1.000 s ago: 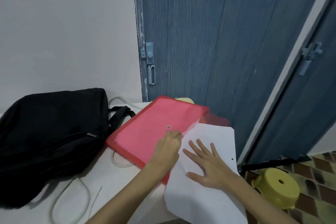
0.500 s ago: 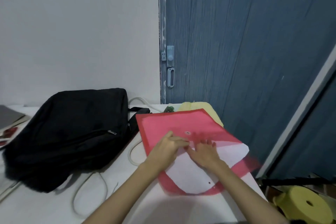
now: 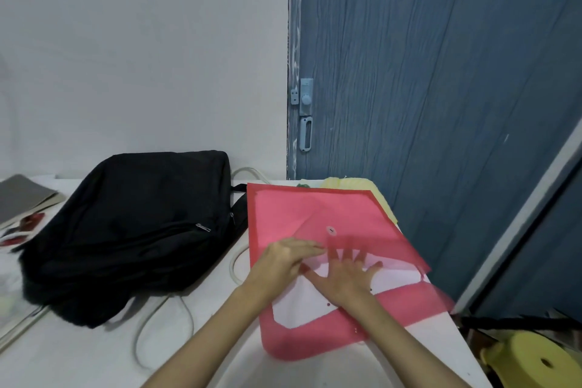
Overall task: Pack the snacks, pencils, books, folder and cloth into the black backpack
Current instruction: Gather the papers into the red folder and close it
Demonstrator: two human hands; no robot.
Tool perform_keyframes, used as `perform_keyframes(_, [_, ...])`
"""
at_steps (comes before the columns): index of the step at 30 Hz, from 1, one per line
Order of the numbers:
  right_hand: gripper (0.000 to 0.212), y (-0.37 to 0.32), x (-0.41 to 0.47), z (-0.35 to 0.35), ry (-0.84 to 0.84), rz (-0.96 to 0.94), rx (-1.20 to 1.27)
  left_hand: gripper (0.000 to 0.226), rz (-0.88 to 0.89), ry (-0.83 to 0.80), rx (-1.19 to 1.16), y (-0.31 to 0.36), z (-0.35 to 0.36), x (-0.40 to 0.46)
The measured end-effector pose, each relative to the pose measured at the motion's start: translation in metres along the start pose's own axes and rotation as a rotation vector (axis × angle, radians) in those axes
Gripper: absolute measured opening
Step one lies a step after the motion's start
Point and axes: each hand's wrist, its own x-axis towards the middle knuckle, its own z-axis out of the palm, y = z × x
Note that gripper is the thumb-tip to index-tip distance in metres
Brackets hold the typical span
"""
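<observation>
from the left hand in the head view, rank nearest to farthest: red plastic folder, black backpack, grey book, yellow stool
1. Red plastic folder: the left hand holds its flap.
2. Black backpack: to the left, on the table.
3. Yellow stool: lower right, on the floor.
4. Grey book: far left table edge.

The backpack (image 3: 132,230) lies toward the table's (image 3: 94,356) left rear, the folder (image 3: 315,214) beside it at the right edge, a cloth (image 3: 346,182) behind the folder, books (image 3: 22,198) at the far left edge.

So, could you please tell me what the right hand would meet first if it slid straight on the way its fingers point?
Probably the translucent red plastic folder's flap; the right hand's fingertips already lie under it.
</observation>
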Motion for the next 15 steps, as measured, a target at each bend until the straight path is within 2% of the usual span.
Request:
perform_keyframes(2, [0.100,-0.003,0.006,-0.004,-0.012,0.008,-0.032,0.042,-0.001,0.009,-0.006,-0.001,-0.003,0.000])
perform_keyframes(4, [0.093,0.002,0.005,-0.006,-0.004,-0.014,-0.048,0.039,-0.008,0.020,-0.021,-0.003,-0.004,-0.001])
perform_keyframes(5, [0.095,0.006,0.001,-0.007,0.030,-0.041,-0.062,0.038,-0.007,0.023,-0.017,-0.004,-0.004,-0.003])
perform_keyframes(7, [0.113,0.015,-0.008,-0.006,0.094,-0.099,-0.107,0.035,0.032,0.032,0.034,-0.005,-0.002,-0.008])
perform_keyframes(10, [0.128,0.018,-0.013,-0.004,0.051,-0.105,-0.104,0.033,0.099,0.065,0.078,-0.006,0.003,-0.012])
perform_keyframes(13, [0.118,0.012,-0.005,-0.003,-0.059,-0.002,-0.014,0.030,0.147,0.073,0.088,-0.004,0.005,-0.010])
perform_keyframes(15, [0.100,0.006,-0.001,-0.008,-0.129,0.065,-0.027,0.030,0.172,0.066,0.088,-0.005,0.005,-0.010])
